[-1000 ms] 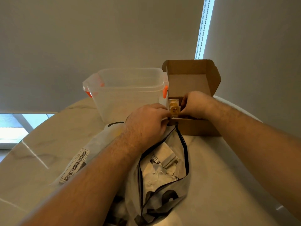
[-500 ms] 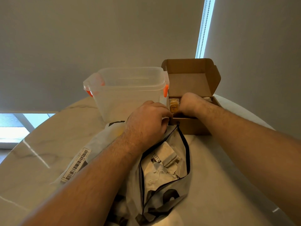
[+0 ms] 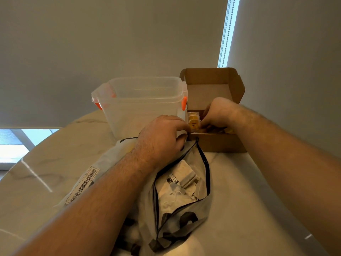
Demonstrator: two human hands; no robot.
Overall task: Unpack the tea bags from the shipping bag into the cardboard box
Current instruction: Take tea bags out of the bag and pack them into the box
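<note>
Tea bags [image 3: 193, 121]: yellow, flat, upright, at left end of cardboard box [image 3: 217, 144].
Right grip [image 3: 217, 113]: closed, pinching them.
Left grip [image 3: 162, 137]: fingers curled; contents cannot be told.

Room's pretty plain tbh. A pale grey-beige roller blind [image 3: 110, 43] fills most of the bg, w/ another flat panel [image 3: 295, 61] on the right, blind or wall, can't tell. Between them there's a thin strip of daylight [image 3: 230, 19] w/ a bead chain [image 3: 225, 34] hanging down it. Lower left, a bit of bright window [image 3: 16, 145] shows under the blind's edge. The table [image 3: 239, 191] is round-ish, glossy, marble-look w/ faint grey veins — a glare streak [image 3: 36, 177] crosses its left side.
</note>
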